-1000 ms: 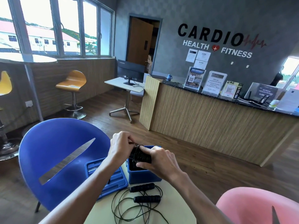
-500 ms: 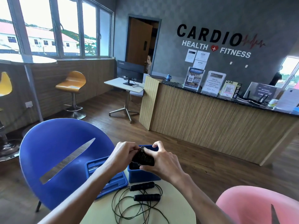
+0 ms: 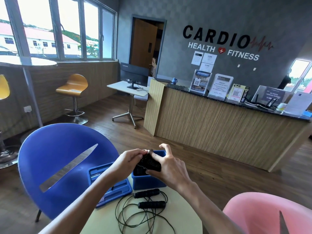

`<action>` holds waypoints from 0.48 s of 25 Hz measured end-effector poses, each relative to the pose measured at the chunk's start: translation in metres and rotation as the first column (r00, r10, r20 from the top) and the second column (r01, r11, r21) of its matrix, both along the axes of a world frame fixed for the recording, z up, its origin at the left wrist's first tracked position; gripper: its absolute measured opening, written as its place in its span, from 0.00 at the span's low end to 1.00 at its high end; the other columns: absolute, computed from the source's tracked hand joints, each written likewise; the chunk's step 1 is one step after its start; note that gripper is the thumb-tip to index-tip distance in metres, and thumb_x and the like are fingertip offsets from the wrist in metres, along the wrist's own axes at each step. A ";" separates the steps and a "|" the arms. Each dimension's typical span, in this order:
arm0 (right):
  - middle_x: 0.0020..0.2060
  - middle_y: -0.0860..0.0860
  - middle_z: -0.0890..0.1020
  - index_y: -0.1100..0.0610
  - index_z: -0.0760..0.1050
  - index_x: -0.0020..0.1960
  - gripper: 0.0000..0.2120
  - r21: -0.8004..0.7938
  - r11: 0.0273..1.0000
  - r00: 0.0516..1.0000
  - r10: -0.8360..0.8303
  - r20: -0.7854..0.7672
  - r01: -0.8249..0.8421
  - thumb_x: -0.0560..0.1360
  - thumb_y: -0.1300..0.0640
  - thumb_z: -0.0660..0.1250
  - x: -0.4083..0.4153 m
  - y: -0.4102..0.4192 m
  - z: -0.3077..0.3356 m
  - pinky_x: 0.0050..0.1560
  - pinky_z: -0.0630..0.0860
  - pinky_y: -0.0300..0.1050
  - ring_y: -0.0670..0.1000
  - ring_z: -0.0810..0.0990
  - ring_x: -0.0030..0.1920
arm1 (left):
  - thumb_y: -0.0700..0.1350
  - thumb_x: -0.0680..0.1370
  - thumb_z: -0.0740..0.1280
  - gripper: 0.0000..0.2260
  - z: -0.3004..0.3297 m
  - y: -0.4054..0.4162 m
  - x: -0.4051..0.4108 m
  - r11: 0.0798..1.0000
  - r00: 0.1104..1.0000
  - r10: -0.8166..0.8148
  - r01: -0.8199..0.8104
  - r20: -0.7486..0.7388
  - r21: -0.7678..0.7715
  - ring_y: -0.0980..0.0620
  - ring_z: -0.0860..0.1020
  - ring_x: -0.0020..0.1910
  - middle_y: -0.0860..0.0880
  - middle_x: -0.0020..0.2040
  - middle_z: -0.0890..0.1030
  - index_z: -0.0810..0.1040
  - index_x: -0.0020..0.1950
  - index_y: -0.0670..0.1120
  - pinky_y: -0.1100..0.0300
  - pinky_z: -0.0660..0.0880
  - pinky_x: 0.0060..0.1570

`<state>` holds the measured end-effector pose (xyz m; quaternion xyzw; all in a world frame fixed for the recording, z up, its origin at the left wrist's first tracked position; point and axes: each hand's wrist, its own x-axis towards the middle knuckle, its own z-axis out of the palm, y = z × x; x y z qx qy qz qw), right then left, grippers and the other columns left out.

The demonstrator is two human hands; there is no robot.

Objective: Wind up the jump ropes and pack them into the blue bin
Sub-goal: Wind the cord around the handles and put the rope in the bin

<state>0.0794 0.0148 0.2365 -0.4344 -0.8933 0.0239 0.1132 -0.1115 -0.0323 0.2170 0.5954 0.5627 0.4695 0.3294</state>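
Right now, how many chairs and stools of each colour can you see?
Blue chair: 1
Pink chair: 1
Orange stool: 1
Yellow seat, cut off at the left edge: 1
Total: 4

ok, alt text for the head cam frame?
Both hands, left hand and right hand, grip a wound black jump rope bundle over the open blue bin on a pale round table. A loose jump rope lies uncoiled nearer, beside the blue lid.
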 end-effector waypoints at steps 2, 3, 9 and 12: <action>0.77 0.49 0.53 0.33 0.59 0.77 0.34 0.002 1.000 1.000 0.000 0.013 0.000 0.75 0.35 0.68 0.000 -0.002 0.001 0.56 0.77 0.50 0.52 0.82 0.52 | 0.37 0.81 0.62 0.10 0.001 -0.001 0.002 1.000 0.997 0.005 -0.005 0.072 -0.005 0.63 0.78 0.43 0.58 0.42 0.84 0.82 0.54 0.48 0.71 0.73 0.47; 0.77 0.48 0.52 0.33 0.59 0.77 0.34 0.001 1.000 1.000 -0.004 0.021 0.004 0.75 0.35 0.68 0.000 -0.002 0.001 0.56 0.77 0.49 0.53 0.82 0.52 | 0.37 0.80 0.63 0.09 0.003 -0.001 0.003 1.000 0.993 0.011 -0.010 0.119 -0.008 0.63 0.79 0.42 0.57 0.41 0.84 0.82 0.53 0.45 0.72 0.73 0.46; 0.78 0.47 0.52 0.41 0.66 0.76 0.33 -0.031 0.999 0.999 -0.007 0.044 0.008 0.74 0.35 0.69 0.000 -0.004 0.002 0.58 0.76 0.50 0.54 0.81 0.54 | 0.35 0.77 0.67 0.04 -0.004 -0.004 0.004 0.998 0.949 0.048 -0.033 0.311 -0.055 0.62 0.81 0.38 0.49 0.44 0.85 0.76 0.45 0.33 0.72 0.74 0.39; 0.79 0.47 0.50 0.41 0.66 0.75 0.32 -0.031 1.000 1.000 -0.002 0.030 0.003 0.74 0.35 0.69 0.000 -0.003 0.001 0.57 0.76 0.50 0.54 0.82 0.54 | 0.37 0.79 0.66 0.05 -0.005 -0.003 0.007 0.998 0.963 0.042 -0.030 0.266 -0.049 0.59 0.82 0.41 0.48 0.49 0.85 0.76 0.45 0.36 0.70 0.75 0.40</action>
